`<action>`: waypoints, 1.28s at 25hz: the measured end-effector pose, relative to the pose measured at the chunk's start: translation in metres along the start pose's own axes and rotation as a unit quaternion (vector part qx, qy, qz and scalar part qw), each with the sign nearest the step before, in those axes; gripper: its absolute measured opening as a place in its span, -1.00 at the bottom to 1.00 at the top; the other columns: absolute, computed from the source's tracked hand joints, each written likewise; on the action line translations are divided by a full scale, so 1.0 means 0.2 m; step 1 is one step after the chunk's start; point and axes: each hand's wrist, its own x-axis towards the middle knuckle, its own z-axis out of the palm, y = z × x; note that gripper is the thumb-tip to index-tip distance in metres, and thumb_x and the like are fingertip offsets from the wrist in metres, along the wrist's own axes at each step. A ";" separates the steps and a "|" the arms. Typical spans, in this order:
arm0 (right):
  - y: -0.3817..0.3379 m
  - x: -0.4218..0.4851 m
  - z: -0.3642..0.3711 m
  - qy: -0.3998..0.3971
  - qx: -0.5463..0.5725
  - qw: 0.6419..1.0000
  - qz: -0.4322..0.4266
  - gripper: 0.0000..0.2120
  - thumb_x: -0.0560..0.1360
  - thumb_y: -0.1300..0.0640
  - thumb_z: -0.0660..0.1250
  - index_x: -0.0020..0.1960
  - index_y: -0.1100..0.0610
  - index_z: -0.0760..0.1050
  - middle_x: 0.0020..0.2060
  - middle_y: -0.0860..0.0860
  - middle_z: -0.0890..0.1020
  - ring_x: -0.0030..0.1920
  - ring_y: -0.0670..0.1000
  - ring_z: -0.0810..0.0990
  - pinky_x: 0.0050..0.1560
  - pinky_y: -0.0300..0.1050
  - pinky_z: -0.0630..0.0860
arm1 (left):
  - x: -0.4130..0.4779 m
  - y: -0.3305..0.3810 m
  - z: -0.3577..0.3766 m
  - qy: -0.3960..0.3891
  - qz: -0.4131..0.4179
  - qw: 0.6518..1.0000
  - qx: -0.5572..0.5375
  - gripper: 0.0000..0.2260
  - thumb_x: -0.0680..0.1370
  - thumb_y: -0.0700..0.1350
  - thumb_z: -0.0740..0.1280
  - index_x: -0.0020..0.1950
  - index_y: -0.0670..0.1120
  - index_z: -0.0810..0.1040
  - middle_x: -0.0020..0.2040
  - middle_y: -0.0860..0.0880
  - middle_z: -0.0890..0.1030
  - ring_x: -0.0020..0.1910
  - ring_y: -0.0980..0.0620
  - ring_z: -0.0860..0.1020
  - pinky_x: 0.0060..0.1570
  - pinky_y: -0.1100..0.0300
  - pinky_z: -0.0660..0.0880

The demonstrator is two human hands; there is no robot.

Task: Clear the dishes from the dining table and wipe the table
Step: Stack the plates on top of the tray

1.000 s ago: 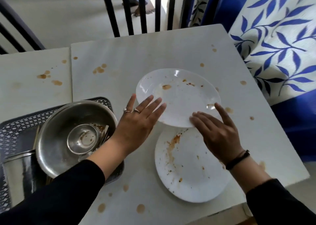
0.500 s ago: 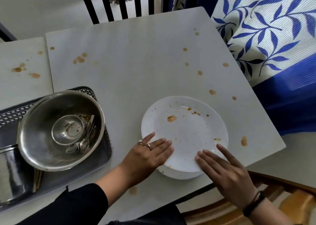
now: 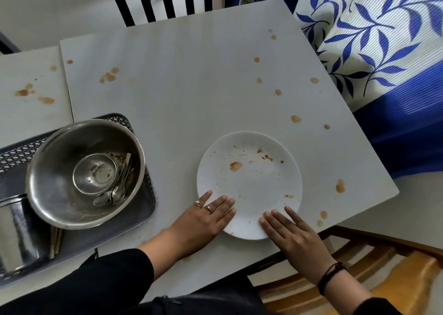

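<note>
Sitting toward 5 o'clock on the dining table [image 3: 191, 87], near the front edge: white plate [image 3: 249, 178], smeared with sauce. Laid flat on its rim at 8 o'clock, left hand [image 3: 203, 219], fingers straight and close together, curled round nothing. Much the same for right hand [image 3: 292, 235] at 5 o'clock on the rim, fingers straight and slightly spread, pressing rather than gripping.

Looks like steadying ahead of a lift. Best done by slipping thumbs under the rim from both sides, raising it level to keep scraps from sliding, then carrying it toward the tray [image 3: 134, 221] at 9 o'clock. Worth minding the steel bowl [image 3: 60, 195] filling most of that tray, with small bowl [image 3: 94, 173] and spoons [image 3: 117, 192] inside. Probably calls for a gentle set-down on top or alongside, no wobble. Wiping the stains [image 3: 109, 77] only after clearing.

Hard to call: anything beneath the plate, hidden by the plate itself. Thumbs mostly out of sight. Steel container [image 3: 14, 233] at 8 o'clock of the view, cut off by the edge, contents unreadable. Something flat tucked below the bowl, too dark to name.
</note>
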 end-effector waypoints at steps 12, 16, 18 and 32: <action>-0.02 -0.03 0.08 -0.018 -0.003 0.999 -0.026 -0.50 0.50 0.26 0.04 0.41 0.14 0.39 0.33 0.10 0.49 0.33 0.10 0.47 0.44 0.14 0.02 | -0.04 0.03 0.06 -0.011 0.003 1.000 0.003 -0.57 0.54 -0.20 0.03 0.36 -0.11 0.46 0.35 -0.11 0.49 0.30 -0.08 0.48 0.23 -0.09 0.46; -0.05 0.01 0.11 -0.007 -0.022 1.000 -0.006 -0.50 0.51 0.22 0.26 0.44 0.15 0.35 0.37 0.12 0.45 0.36 0.13 0.43 0.45 0.16 0.03 | 0.05 -0.01 0.07 0.006 0.027 0.999 0.043 -0.62 0.57 -0.16 0.09 0.33 -0.05 0.51 0.31 -0.09 0.53 0.26 -0.10 0.52 0.19 -0.13 0.47; -0.06 0.06 0.11 0.011 -0.015 1.000 0.007 -0.57 0.58 0.22 0.08 0.44 0.16 0.35 0.37 0.12 0.45 0.37 0.14 0.43 0.44 0.18 0.09 | 0.08 -0.04 0.05 0.026 0.040 0.997 0.054 -0.66 0.59 -0.15 0.12 0.33 -0.04 0.51 0.30 -0.11 0.54 0.25 -0.14 0.52 0.15 -0.20 0.48; -0.10 0.59 -0.45 0.285 0.056 0.954 -0.073 -0.68 0.60 0.25 0.21 0.34 0.17 0.49 0.34 0.11 0.49 0.37 0.11 0.43 0.35 0.17 0.36 | -0.29 -0.20 -0.67 0.182 -0.112 0.977 0.009 -0.73 0.58 -0.21 0.24 0.23 -0.08 0.60 0.27 -0.07 0.56 0.27 -0.15 0.51 0.23 -0.22 0.39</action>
